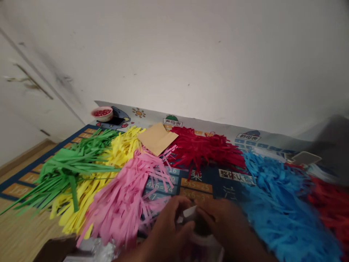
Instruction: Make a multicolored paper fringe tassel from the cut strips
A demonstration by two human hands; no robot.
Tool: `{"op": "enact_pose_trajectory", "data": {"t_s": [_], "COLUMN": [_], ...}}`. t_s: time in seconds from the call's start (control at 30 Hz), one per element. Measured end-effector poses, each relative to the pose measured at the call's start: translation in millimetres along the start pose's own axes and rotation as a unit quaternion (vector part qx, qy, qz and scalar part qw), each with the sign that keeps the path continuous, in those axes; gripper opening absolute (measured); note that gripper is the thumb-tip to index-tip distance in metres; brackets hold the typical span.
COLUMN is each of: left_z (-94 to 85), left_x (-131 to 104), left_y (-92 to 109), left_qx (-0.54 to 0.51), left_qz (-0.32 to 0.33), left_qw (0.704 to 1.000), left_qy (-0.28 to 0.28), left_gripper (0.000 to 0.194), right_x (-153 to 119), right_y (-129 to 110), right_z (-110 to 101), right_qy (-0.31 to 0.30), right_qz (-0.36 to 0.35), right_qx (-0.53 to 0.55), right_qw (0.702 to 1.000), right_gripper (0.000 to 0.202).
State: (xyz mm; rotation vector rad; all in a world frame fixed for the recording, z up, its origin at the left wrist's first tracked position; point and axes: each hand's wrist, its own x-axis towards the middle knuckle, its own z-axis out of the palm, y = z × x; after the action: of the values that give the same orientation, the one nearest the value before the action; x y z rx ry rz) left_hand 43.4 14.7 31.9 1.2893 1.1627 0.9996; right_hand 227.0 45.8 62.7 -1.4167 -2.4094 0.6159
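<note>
At the bottom centre, my left hand [174, 223] has its fingers curled round a small white piece [189, 212], paper or plastic, I cannot tell which. My right hand [225, 220] meets it from the other side, fingers bent and pinching near the same white piece. Under both hands is a pale, see-through thing [207, 245], blurred and partly hidden. Left of my hands spreads a bundle of pink paper strips [122, 196]. Blue strips [280, 203] lie in a heap to the right, and dark red strips [204, 147] lie straight ahead.
Green strips [68, 163] and yellow strips [120, 153] lie left on a printed mat [196, 185]. A tan paper piece [157, 138] rests at the back. A bowl of red bits [102, 114] and a dark phone [116, 121] stand near the wall [191, 65]. More red strips [329, 203] lie far right.
</note>
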Motion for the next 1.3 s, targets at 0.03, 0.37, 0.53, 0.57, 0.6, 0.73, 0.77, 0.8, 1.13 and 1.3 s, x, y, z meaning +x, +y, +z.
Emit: {"op": "enact_pose_trajectory", "data": {"t_s": [0.03,0.37,0.53,0.57,0.6,0.73,0.77,0.8,1.13,1.3], "left_z": [1.3,-1.0,-0.7,-1.0,-1.2,0.3,1.3,2.1,-1.5,5.2], "left_x": [-1,-1,-3,-3,-4,-6,-5,-5,21,31], "left_y": [-2,-12,-12,-11,-10,-13,-17,-21,2,21], "left_qx": [-0.004,-0.038,-0.028,-0.032,-0.034,0.010,0.036,0.067,0.548,0.645], "left_qz": [-0.011,-0.007,0.002,0.003,0.004,0.033,0.052,0.079,0.291,0.277], "left_qw": [1.000,0.999,0.999,0.999,0.999,0.999,0.998,0.995,0.780,0.688], "left_qy": [0.008,-0.020,-0.027,-0.030,-0.033,-0.025,-0.015,-0.005,-0.083,-0.186], "left_gripper": [0.025,0.018,0.020,0.021,0.021,0.019,0.018,0.016,0.033,0.025], "right_x": [-2,-3,-7,-7,-6,-5,-5,-5,-10,-24], "right_y": [1,-6,-4,-5,-7,-12,-12,-10,5,10], "right_z": [3,-3,3,4,4,5,5,4,-16,6], "right_qy": [-0.007,-0.085,-0.056,-0.050,-0.046,-0.058,-0.056,-0.054,-0.045,0.045], "right_qz": [-0.007,-0.041,-0.028,-0.027,-0.028,-0.051,-0.056,-0.059,0.004,0.071], "right_qx": [0.004,0.062,-0.020,-0.033,-0.043,-0.022,-0.008,0.004,0.111,0.296], "right_qw": [1.000,0.994,0.998,0.998,0.998,0.997,0.997,0.997,0.993,0.951], "right_gripper": [0.021,0.035,0.030,0.028,0.027,0.026,0.026,0.026,0.016,0.016]}}
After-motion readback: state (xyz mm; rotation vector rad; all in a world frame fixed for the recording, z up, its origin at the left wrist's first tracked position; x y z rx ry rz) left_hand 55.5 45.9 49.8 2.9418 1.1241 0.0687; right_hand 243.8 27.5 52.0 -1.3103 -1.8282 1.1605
